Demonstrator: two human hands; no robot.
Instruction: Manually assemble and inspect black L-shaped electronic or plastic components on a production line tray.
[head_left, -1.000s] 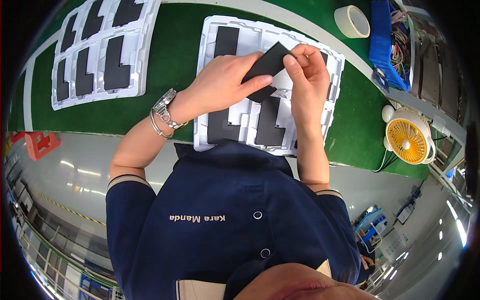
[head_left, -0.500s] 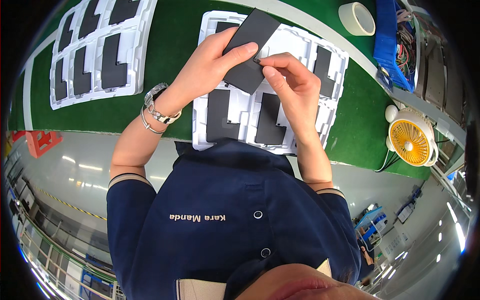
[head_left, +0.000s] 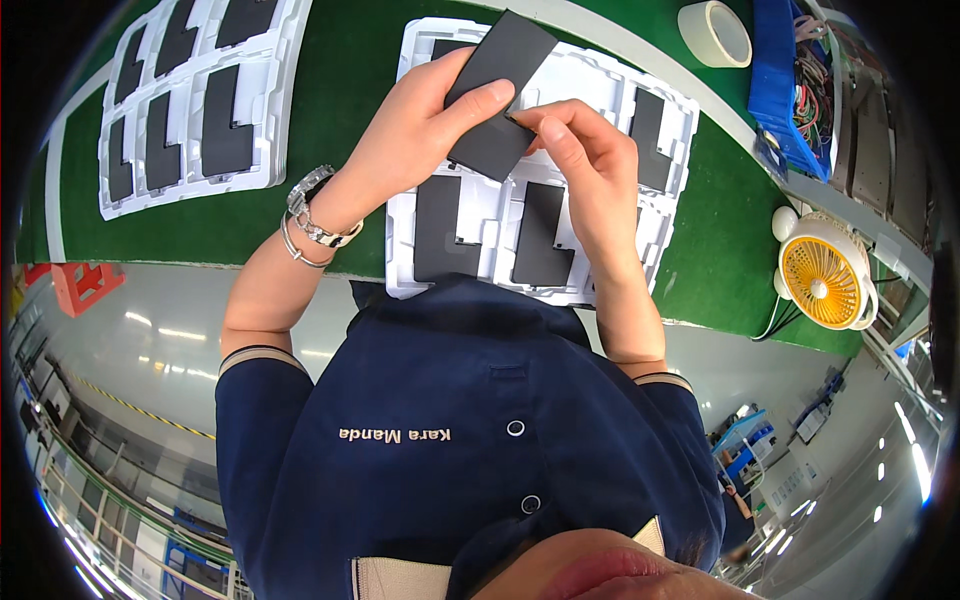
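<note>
Both hands, left hand (head_left: 415, 130) and right hand (head_left: 585, 160), pinch a dark flat panel (head_left: 500, 95), seemingly clear above the white tray (head_left: 665, 215).

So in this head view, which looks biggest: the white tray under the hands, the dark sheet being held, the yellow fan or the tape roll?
Largest to smallest as they look:
1. White tray
2. Dark sheet, held by left hand and right hand; it is raised nearer the camera, so it may look oversized
3. Yellow fan
4. Tape roll
</note>
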